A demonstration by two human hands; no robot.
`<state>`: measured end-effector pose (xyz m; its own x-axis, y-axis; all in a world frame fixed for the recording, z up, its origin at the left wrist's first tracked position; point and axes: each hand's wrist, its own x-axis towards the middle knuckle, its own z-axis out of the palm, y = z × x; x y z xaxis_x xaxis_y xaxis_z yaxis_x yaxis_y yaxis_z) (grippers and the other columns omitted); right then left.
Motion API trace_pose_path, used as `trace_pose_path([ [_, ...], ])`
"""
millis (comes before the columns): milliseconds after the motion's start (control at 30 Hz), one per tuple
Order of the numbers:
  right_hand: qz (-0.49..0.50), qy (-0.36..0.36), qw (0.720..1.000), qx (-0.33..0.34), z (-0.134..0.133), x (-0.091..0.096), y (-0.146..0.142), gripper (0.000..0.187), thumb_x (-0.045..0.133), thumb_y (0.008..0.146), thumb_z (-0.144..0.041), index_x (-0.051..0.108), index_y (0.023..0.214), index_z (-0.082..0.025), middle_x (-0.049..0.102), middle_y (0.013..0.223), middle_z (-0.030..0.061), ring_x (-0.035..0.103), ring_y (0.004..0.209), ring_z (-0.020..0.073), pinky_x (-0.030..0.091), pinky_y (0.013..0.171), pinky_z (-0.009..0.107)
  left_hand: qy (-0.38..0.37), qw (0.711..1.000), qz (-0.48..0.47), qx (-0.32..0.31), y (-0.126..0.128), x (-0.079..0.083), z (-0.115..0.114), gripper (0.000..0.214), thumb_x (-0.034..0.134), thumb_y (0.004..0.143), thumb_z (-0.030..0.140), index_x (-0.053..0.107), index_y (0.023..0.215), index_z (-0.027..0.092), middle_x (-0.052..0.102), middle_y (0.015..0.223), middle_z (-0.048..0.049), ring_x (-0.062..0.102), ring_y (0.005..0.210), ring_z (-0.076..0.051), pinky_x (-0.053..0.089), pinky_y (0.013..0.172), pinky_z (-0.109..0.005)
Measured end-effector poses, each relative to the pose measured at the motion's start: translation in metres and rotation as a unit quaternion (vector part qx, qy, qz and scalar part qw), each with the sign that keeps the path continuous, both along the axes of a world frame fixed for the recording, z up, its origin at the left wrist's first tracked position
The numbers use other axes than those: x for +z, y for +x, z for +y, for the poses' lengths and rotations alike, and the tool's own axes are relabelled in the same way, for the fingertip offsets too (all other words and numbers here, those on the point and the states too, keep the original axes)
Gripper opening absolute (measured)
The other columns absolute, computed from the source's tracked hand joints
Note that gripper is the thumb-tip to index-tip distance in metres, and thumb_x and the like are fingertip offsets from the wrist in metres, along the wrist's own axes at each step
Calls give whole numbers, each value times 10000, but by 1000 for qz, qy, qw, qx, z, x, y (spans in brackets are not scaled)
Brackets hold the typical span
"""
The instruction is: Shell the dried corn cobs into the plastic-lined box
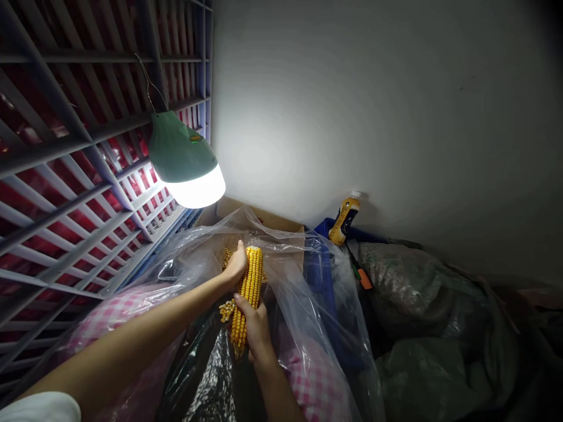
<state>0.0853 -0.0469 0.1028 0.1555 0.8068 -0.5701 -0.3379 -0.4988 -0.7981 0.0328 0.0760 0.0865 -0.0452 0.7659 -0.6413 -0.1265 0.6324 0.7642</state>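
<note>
A long ear of corn [250, 278] with yellow kernels is held at a slant over an open clear plastic bag [303, 293]. My right hand [257, 328] is closed around its lower half, thumb lying across the front. Against the upper left side of the ear is my left hand [236, 265], closed, thumb pointing up; its other fingers are mostly hidden. Loose corn kernels [227, 310] show just left of the ear, by my right thumb. More kernels lie deeper in the bag, behind my left hand.
A lit green lamp [185, 152] hangs by a wire from a plastic crate wall [88, 140] at left. To the right are a blue crate [323, 275], a yellow bottle [345, 220] and a stuffed sack [413, 287]. A cardboard box [281, 223] stands against the wall.
</note>
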Motion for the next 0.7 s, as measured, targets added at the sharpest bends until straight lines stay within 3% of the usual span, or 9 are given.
trace_pose_path([
  [167, 7, -45, 999, 10, -4, 5, 0, 457, 622, 650, -349, 500, 1027, -120, 554, 566, -13, 505, 383, 112, 413, 348, 213, 17, 995, 93, -23, -3, -4, 0, 569, 231, 843, 513, 604, 895, 87, 652, 939, -176, 568, 996, -284, 429, 830, -326],
  [367, 13, -65, 998, 0, -6, 8, -1, 418, 618, 651, -344, 483, 987, -135, 550, 584, -19, 483, 351, 81, 396, 334, 183, 35, 987, 139, -71, -3, -4, -4, 628, 167, 848, 504, 627, 862, 76, 666, 890, -171, 610, 906, -267, 440, 800, -316],
  [700, 25, -78, 997, 1, -7, 11, -1, 359, 594, 671, -344, 462, 929, -130, 553, 561, -13, 495, 339, 92, 370, 307, 169, 63, 980, 164, -95, -3, -7, -4, 664, 138, 847, 510, 640, 831, 76, 671, 855, -173, 621, 871, -267, 440, 785, -318],
])
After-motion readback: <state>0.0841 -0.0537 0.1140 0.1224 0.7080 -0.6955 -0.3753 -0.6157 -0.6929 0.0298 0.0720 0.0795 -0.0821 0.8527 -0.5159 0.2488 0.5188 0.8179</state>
